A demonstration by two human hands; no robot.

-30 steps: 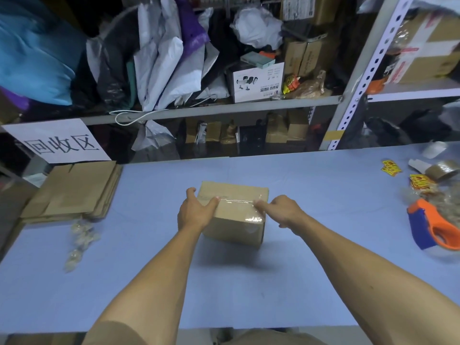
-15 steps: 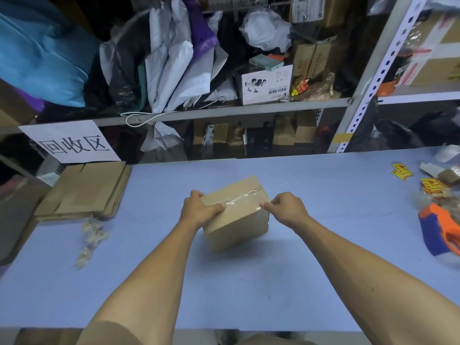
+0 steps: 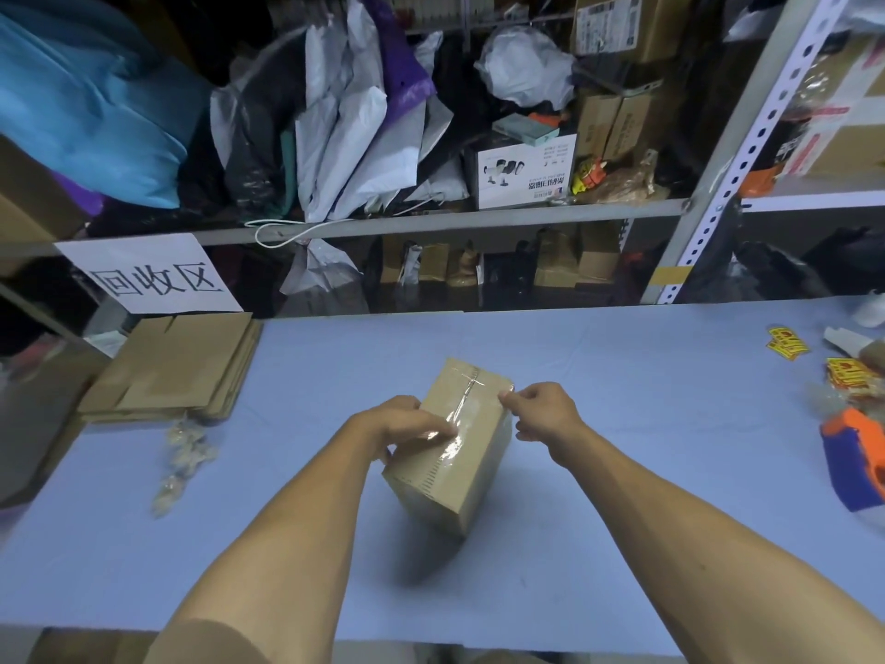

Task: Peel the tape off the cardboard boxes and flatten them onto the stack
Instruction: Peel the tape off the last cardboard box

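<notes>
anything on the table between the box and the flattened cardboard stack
Nothing visible blocks it. The bare blue table lies between the box and the stack. The crumpled tape scraps sit nearer, below that path.

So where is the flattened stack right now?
In the head view, the flattened stack lies at the table's far left edge, under the white sign, left of the box, with crumpled tape just in front.

box: I see it turned, long side now pointing away from me, one end tilted up | left hand: moved onto the taped top face | right hand: now pinching at the far right corner
</notes>
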